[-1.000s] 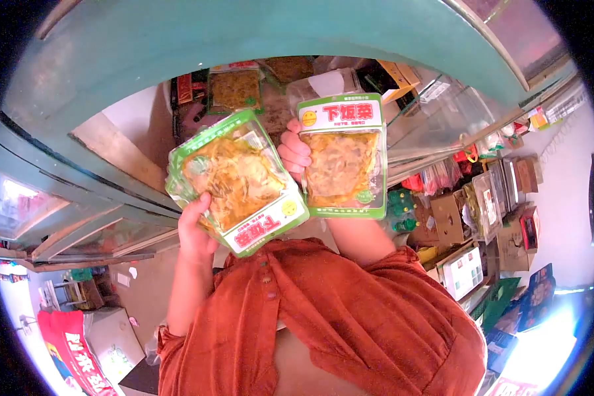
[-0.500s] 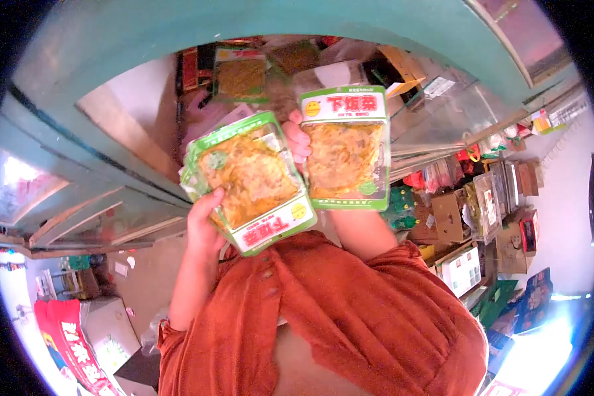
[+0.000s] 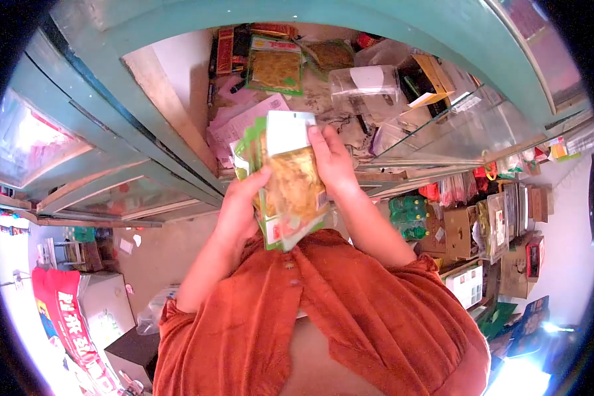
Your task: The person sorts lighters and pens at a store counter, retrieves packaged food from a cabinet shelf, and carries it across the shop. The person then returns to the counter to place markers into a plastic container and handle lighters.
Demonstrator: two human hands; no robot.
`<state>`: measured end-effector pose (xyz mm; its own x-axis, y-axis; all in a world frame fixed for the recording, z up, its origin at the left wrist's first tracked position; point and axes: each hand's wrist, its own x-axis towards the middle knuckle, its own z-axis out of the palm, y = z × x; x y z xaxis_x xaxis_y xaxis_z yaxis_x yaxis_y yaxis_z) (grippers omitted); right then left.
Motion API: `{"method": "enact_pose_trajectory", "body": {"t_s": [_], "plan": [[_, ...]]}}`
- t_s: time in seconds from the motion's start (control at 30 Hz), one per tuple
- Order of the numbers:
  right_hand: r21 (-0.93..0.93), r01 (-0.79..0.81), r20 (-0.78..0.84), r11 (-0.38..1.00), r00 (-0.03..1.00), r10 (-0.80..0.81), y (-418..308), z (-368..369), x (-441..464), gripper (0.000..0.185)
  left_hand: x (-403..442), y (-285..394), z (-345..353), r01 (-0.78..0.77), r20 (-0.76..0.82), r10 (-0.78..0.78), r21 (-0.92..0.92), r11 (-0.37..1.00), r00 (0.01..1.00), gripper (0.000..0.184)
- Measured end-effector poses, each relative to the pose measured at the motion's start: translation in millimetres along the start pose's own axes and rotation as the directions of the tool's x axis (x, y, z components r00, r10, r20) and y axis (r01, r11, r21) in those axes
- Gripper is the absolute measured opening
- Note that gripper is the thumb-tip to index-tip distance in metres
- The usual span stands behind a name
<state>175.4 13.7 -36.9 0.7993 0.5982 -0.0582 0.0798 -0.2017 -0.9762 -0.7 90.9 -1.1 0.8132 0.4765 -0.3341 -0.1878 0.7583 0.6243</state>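
Observation:
Several green-edged food packets [image 3: 290,185] are gathered into one stack in front of my chest, blurred by motion. My left hand [image 3: 239,201] grips the stack from its left side, thumb on the front. On the right side my right hand [image 3: 333,160] holds the upper edge, its thumb by the white panel of the front packet. Yellowish food shows through the clear film. Beyond the stack, a similar packet [image 3: 274,68] lies flat inside the cabinet, with another packet [image 3: 330,54] beside it.
A teal cabinet frame [image 3: 257,28] arches over the opening. Inside are pink papers [image 3: 247,125], a clear plastic container [image 3: 365,86] and an open carton [image 3: 434,79]. Green bottles [image 3: 409,216] and cardboard boxes [image 3: 459,232] stand at the right. A red bag [image 3: 72,317] is at the lower left.
The two separate lots of packets have come together into one stack. My right hand's packet has turned and moved left against the others. The view has shifted, showing more of the cabinet's inside.

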Motion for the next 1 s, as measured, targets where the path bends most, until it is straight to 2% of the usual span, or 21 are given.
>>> {"method": "enact_pose_trajectory", "body": {"t_s": [0.03, 0.07, 0.1, 0.13, 0.2, 0.23, 0.27, 0.33, 0.43, 0.5, 0.63, 0.7, 0.87, 0.97, 1.0], "plan": [[0.0, 0.002, 0.001, 1.0, 1.0, -0.002, -3, -2, -2, 0.053, -3, 2, 3, -0.002, 0.003, 0.002, 0.075, 0.997, 1.0, 0.045], [0.292, -0.069, 0.065, 0.954, 0.997, 0.052, -10, -4, -4, 0.051, -5, 7, 9, -0.004, 0.003, 0.004, 0.076, 0.997, 1.0, 0.045], [0.554, -0.149, 0.142, 0.819, 0.986, 0.084, -17, -5, -5, 0.05, -8, 10, 17, -0.032, 0.019, 0.03, 0.099, 0.995, 0.999, 0.047], [0.7, -0.3, 0.296, 0.648, 0.948, 0.12, -8, -7, 4, 0.047, -10, 12, 24, -0.061, 0.037, 0.056, 0.124, 0.99, 0.998, 0.048], [0.69, -0.457, 0.391, 0.561, 0.888, 0.242, -17, -9, -2, 0.051, -8, 15, 30, -0.088, 0.044, 0.083, 0.133, 0.987, 0.996, 0.049], [0.717, -0.508, 0.502, 0.477, 0.851, 0.152, -34, -14, -15, 0.059, -6, 17, 31, -0.084, 0.075, 0.073, 0.16, 0.984, 0.995, 0.05], [0.72, -0.505, 0.5, 0.476, 0.853, 0.148, -43, -15, -22, 0.059, -6, 18, 31, -0.079, 0.103, 0.061, 0.187, 0.979, 0.993, 0.051], [0.719, -0.539, 0.485, 0.439, 0.842, 0.238, -50, -14, -27, 0.065, -9, 20, 39, -0.068, 0.079, 0.053, 0.209, 0.976, 0.995, 0.049], [0.726, -0.588, 0.513, 0.356, 0.808, 0.289, 13, -4, 2, 0.062, -6, 18, 40, -0.064, 0.049, 0.053, 0.256, 0.965, 0.997, 0.045], [0.73, -0.58, 0.508, 0.362, 0.815, 0.279, 12, -2, 4, 0.061, -6, 20, 41, -0.107, 0.058, 0.093, 0.315, 0.943, 0.994, 0.039], [0.731, -0.527, 0.463, 0.434, 0.85, 0.252, -11, -9, -10, 0.059, -5, 28, 45, -0.152, 0.066, 0.137, 0.38, 0.912, 0.988, 0.039], [0.726, -0.487, 0.423, 0.485, 0.873, 0.243, -19, -13, -20, 0.058, -6, 33, 48, -0.099, 0.037, 0.092, 0.337, 0.936, 0.995, 0.038], [0.706, -0.391, 0.329, 0.591, 0.919, 0.215, -26, -19, -32, 0.055, -2, 32, 46, -0.121, 0.046, 0.114, 0.219, 0.968, 0.992, 0.039], [0.687, -0.35, 0.288, 0.637, 0.936, 0.203, -28, -20, -34, 0.053, 2, 30, 34, -0.054, 0.018, 0.051, 0.181, 0.982, 0.999, 0.04], [0.678, -0.336, 0.275, 0.654, 0.941, 0.199, -28, -20, -32, 0.053, 2, 30, 32, -0.004, 0.04, 0.001, 0.097, 0.995, 0.999, 0.041]]}}
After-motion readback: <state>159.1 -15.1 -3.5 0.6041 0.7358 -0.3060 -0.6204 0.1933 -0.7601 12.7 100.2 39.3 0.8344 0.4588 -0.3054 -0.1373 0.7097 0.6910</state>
